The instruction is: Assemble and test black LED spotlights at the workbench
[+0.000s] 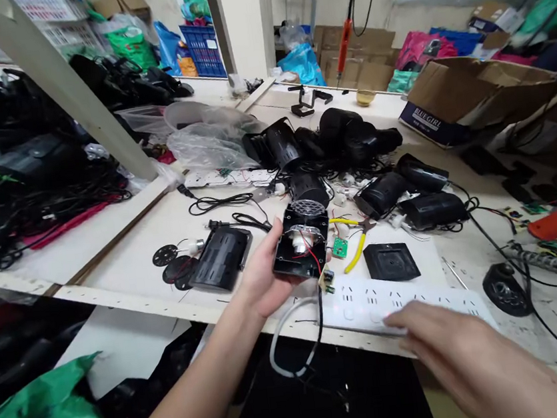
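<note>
My left hand (270, 270) is wrapped round an open black plastic housing (284, 256). Inside it sit a white part and red wires, with a clear ridged disc at its top end. A small circuit board with capacitors (327, 280) hangs at the housing's lower right, and a grey and black cable loops down over the table edge. My right hand (444, 334), slightly blurred, reaches over the white power strip (359, 300). Its fingers stretch toward a switch that glows reddish; nothing shows in them. I cannot tell whether the fingertips touch the strip.
Yellow-handled pliers (358, 250), a green circuit board (340, 247) and a black square cover (391, 262) lie beyond the strip. Black housings (218, 259) lie left, others (382, 194) behind. An orange electric screwdriver (344, 47) hangs at the back; a cardboard box (476, 89) stands right.
</note>
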Demonstrator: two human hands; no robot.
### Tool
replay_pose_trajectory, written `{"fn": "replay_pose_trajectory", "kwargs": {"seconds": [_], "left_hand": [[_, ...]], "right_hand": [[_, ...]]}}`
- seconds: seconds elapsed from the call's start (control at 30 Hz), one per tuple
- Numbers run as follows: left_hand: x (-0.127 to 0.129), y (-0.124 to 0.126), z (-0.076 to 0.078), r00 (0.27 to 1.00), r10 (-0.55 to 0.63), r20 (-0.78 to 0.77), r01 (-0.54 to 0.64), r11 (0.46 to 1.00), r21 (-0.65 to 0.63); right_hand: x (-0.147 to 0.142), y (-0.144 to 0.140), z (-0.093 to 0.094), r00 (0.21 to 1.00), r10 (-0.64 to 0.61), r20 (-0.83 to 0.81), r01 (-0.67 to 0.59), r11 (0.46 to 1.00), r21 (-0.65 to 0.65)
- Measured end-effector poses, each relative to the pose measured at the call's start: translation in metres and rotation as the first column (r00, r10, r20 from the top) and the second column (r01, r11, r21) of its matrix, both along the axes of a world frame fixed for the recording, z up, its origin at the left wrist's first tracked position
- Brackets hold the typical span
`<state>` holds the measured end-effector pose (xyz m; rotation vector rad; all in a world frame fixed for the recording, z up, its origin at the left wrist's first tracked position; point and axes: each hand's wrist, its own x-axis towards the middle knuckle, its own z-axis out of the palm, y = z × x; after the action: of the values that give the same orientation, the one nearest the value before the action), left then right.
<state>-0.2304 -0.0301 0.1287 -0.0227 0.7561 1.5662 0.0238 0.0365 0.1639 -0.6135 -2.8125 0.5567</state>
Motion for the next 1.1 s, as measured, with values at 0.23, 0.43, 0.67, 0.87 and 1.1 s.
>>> {"fn": "replay_pose_trajectory", "kwargs": {"seconds": [0.23, 0.43, 0.67, 0.87, 1.1], "left_hand": [[0.004, 0.001, 0.004, 0.995, 0.059, 0.085, -0.05, 0.993, -0.104], [0.009, 0.002, 0.012, 0.992, 0.08, 0.094, -0.067, 0.989, -0.136], [0.011, 0.0, 0.013, 0.995, 0.04, 0.093, -0.023, 0.983, -0.181], [0.009, 0.0, 0.015, 0.99, -0.021, 0.136, 0.046, 0.982, -0.181], [0.011, 0.001, 0.019, 0.987, -0.041, 0.157, 0.065, 0.986, -0.151]], "right_hand": [[-0.064, 0.032, -0.002, 0.957, -0.083, -0.277, 0.096, 0.995, 0.034], [-0.098, 0.052, -0.019, 0.917, -0.172, -0.36, 0.103, 0.974, -0.203], [-0.12, 0.054, -0.027, 0.933, -0.125, -0.338, 0.019, 0.954, -0.3], [-0.119, 0.054, -0.03, 0.934, -0.131, -0.332, -0.011, 0.918, -0.396], [-0.123, 0.058, -0.038, 0.902, -0.251, -0.35, -0.068, 0.72, -0.691]]}}
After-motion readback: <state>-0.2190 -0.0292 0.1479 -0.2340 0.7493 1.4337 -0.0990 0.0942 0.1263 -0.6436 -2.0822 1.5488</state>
